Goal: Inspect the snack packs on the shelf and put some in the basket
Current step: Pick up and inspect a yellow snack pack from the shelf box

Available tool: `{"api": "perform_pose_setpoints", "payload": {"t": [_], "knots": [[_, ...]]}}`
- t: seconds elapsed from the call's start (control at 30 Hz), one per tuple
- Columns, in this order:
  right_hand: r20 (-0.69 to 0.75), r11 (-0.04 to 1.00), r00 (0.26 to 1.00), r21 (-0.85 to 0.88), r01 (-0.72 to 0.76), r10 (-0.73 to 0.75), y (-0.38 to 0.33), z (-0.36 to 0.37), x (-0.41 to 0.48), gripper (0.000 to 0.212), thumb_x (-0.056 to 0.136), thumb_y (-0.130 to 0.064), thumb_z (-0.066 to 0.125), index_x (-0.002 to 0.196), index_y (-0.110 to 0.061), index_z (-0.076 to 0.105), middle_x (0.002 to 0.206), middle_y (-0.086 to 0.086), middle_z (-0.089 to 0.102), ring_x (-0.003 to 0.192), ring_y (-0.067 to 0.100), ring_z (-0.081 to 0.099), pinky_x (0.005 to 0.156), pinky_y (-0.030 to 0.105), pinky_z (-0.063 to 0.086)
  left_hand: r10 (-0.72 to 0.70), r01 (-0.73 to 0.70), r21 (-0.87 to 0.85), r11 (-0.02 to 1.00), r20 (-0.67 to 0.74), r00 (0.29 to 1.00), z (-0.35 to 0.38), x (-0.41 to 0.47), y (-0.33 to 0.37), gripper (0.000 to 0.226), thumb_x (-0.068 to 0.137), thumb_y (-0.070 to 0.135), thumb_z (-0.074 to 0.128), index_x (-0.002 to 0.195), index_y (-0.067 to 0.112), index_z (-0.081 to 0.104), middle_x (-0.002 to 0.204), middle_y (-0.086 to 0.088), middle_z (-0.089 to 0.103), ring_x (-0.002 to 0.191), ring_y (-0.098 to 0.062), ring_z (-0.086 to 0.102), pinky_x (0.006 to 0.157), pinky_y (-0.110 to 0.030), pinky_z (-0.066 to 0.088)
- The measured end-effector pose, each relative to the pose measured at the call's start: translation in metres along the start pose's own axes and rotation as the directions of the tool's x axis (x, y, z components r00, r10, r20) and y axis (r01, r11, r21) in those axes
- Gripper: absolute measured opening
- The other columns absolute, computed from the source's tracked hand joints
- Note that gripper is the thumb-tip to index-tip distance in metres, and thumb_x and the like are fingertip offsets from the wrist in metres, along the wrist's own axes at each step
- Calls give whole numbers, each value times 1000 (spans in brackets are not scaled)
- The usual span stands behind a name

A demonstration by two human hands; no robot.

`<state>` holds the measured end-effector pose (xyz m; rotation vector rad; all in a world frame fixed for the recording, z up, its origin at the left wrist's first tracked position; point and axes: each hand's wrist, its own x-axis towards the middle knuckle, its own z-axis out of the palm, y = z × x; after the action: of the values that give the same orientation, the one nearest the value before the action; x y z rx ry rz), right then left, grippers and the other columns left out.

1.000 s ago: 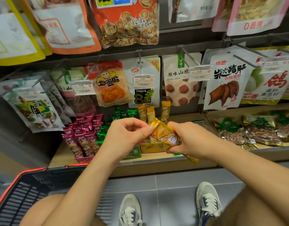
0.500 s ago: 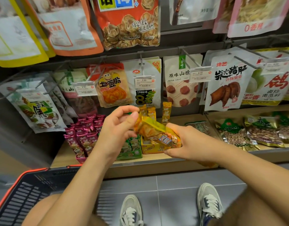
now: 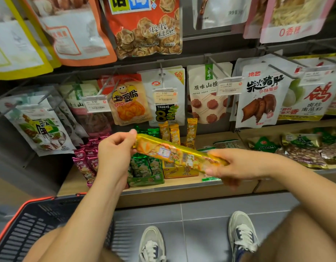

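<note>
Shop shelving fills the view: bags hang on pegs above, and a wooden shelf [image 3: 182, 197] below carries boxes of small packs. In front of that shelf, above the tiled floor, the person holds one long yellow pack [image 3: 174, 154] between both hands. The left hand [image 3: 114, 154] pinches its left end with thumb and fingertips. The right hand [image 3: 244, 163] is curled round its right end, so the hands sit apart, a pack-length from each other, each clamped on an end.

The pack's long axis runs across the view, left to right, nearly level but tilted, with the left end higher and the right end lower. Its printed face and a small label are turned up toward the camera, which suits reading it.

The basket [image 3: 40, 200] lies low and to the left, under the left forearm, well below the pack. The left hand is the nearer one to it. Judged from this, dropping the pack in would call for a swing down and leftward, most likely led by the left hand, with the right letting go first.
</note>
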<state>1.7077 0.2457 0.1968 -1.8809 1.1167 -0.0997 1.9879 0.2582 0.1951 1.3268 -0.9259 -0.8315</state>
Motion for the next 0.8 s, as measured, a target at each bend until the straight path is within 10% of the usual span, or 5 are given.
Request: {"api": "perform_pose_setpoints", "payload": {"t": [0.33,0.6,0.8], "knots": [[-379,885,923,404,233,-70,6,-14,-9,37,82,-38,64,119,-34,64,59,7,60,45,17,54,44,24,47,-18,-35,200,979,253,967,-10,3,-5,21,97,25,56,101,35,74,96,7,73,83,-3,66,55,-17,49],[-505,609,857,713,347,103,7,-22,-9,40,75,-50,67,106,-25,75,59,5,61,43,9,53,42,16,43,-4,-97,320,943,301,954,-1,-17,-15,28,77,19,79,72,46,76,76,8,76,69,-5,70,61,-23,56],[-542,730,832,614,301,113,6,-21,0,34,89,-48,57,102,-22,75,60,7,62,44,12,56,41,17,42,-57,-188,635,749,345,937,5,-20,-46,13,72,26,85,71,35,75,65,19,70,63,3,64,58,-10,44]]}}
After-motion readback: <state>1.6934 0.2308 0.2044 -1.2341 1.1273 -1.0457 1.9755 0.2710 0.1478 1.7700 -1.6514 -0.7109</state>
